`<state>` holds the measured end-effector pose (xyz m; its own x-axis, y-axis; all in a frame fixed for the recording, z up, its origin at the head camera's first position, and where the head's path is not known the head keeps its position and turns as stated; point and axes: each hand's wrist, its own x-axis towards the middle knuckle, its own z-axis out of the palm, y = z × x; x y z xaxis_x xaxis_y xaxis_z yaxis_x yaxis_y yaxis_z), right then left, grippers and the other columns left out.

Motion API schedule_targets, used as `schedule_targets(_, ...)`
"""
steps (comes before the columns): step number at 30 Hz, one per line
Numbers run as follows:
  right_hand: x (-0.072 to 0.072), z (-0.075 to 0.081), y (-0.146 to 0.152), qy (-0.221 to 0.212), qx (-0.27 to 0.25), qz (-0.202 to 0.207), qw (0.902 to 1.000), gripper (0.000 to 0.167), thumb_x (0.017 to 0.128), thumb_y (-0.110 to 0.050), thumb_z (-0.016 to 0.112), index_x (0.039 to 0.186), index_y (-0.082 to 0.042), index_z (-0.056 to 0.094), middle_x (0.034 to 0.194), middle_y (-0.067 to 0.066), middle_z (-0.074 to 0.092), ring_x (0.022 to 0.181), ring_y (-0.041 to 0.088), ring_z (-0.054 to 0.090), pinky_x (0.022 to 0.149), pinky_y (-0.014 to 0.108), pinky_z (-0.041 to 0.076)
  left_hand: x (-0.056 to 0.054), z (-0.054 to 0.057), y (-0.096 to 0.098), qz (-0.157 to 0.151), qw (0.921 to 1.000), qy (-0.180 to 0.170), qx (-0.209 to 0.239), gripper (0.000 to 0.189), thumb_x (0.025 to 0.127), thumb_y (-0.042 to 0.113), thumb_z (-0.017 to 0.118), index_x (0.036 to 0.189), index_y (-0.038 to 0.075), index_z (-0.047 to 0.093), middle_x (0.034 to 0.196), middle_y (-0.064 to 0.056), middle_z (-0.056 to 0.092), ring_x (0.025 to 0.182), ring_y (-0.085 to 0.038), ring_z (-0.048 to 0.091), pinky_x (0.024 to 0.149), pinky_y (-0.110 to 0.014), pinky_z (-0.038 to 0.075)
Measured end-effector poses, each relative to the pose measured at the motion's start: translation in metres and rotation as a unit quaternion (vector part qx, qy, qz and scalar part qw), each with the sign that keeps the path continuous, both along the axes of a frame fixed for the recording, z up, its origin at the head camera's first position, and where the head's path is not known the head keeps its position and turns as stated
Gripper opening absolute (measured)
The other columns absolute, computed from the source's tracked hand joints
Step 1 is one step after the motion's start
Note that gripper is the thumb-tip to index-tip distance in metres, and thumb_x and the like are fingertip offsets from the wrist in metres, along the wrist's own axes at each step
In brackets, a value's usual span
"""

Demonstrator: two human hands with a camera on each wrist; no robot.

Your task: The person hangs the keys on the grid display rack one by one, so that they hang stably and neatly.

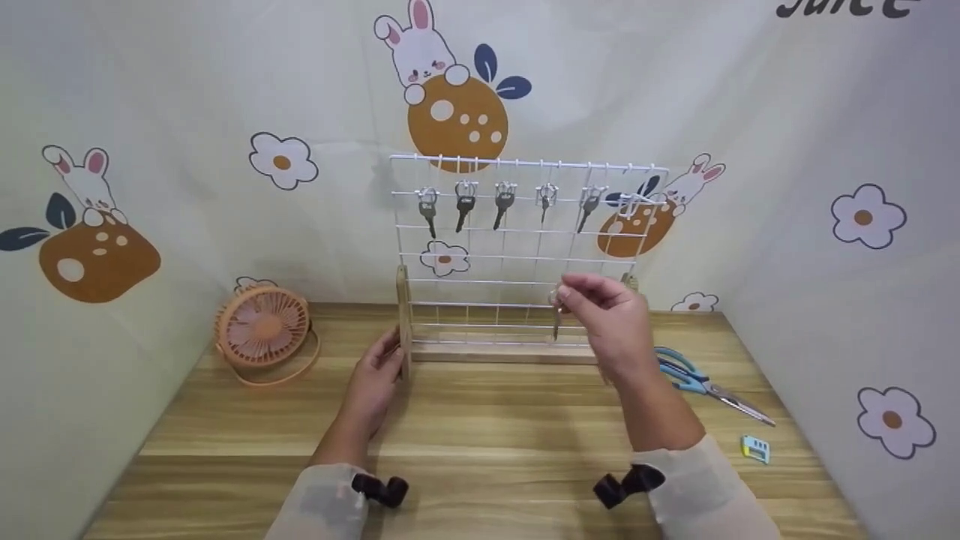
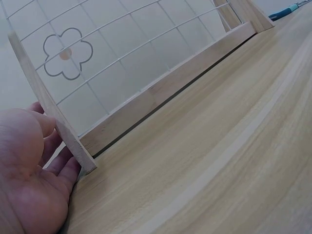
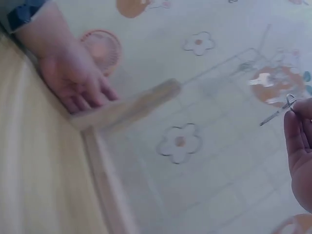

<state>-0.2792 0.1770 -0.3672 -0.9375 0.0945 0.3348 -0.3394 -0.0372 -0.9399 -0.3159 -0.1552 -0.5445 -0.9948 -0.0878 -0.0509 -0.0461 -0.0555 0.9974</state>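
Observation:
A white wire grid rack (image 1: 467, 282) on a wooden base (image 1: 495, 352) stands at the back of the table. Several keys (image 1: 503, 206) hang by rings from hooks along its upper part, and the rightmost white hook (image 1: 636, 204) bears no key. My left hand (image 1: 376, 381) holds the rack's left wooden side post (image 2: 68, 132) low down, thumb on one side and fingers behind. With thumb and fingertips, my right hand (image 1: 616, 322) pinches the ring of a key (image 3: 275, 116). That key dangles in front of the grid's lower right, its blade pointing down.
An orange fan (image 1: 266, 327) stands to the left of the rack. On the right lie blue-handled scissors (image 1: 705, 386) and a small light-blue gadget (image 1: 756, 448). Printed cloth walls (image 1: 330, 225) enclose the table (image 1: 480, 442) at the back and sides.

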Motion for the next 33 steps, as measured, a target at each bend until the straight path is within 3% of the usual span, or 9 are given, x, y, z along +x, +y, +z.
schedule_targets(8,0.006,0.071,0.042,0.100,-0.069,-0.065,0.9905,0.024,0.094,0.001,0.080,0.114,0.011,0.074,0.096,0.007,0.078,0.084,0.017,0.072,0.079,0.024,0.063,0.003,0.000,-0.001,0.002,1.0000,0.004,0.001,0.049,0.114,0.017,0.052,0.163,0.019,0.045,0.168,-0.007,0.045,0.155,-0.027,0.043,0.124,-0.049,0.042)
schedule_targets(13,0.000,0.095,0.058,0.113,-0.112,-0.091,0.9830,0.025,0.091,-0.003,0.084,0.114,0.007,0.077,0.102,0.013,0.076,0.089,0.020,0.071,0.082,0.025,0.064,0.004,0.000,-0.001,-0.001,1.0000,0.006,0.003,0.049,0.114,0.016,0.051,0.163,0.018,0.045,0.167,-0.008,0.045,0.154,-0.028,0.043,0.124,-0.050,0.041)
schedule_targets(17,-0.008,0.097,0.065,0.096,-0.098,-0.110,0.9844,0.027,0.091,-0.009,0.086,0.115,0.000,0.079,0.108,0.011,0.076,0.095,0.020,0.072,0.087,0.025,0.064,0.004,0.000,-0.001,-0.002,1.0000,0.004,0.006,0.049,0.114,0.015,0.050,0.163,0.019,0.045,0.167,-0.007,0.045,0.154,-0.027,0.044,0.124,-0.050,0.041)
schedule_targets(27,-0.024,0.085,0.071,0.054,-0.073,-0.128,0.9876,0.031,0.093,-0.020,0.085,0.121,-0.006,0.079,0.119,0.010,0.073,0.108,0.022,0.072,0.095,0.023,0.062,0.003,-0.001,0.000,-0.005,1.0000,0.000,0.008,0.050,0.114,0.017,0.051,0.164,0.020,0.044,0.169,-0.007,0.043,0.156,-0.028,0.041,0.126,-0.051,0.040)
schedule_targets(33,-0.026,0.073,0.073,0.047,-0.090,-0.116,0.9880,0.032,0.093,-0.016,0.084,0.121,-0.003,0.078,0.119,0.012,0.074,0.103,0.022,0.075,0.095,0.025,0.062,0.001,-0.001,-0.001,-0.009,0.9999,0.002,-0.009,0.050,0.115,0.022,0.052,0.164,0.023,0.043,0.168,-0.004,0.044,0.157,-0.027,0.042,0.127,-0.049,0.039)
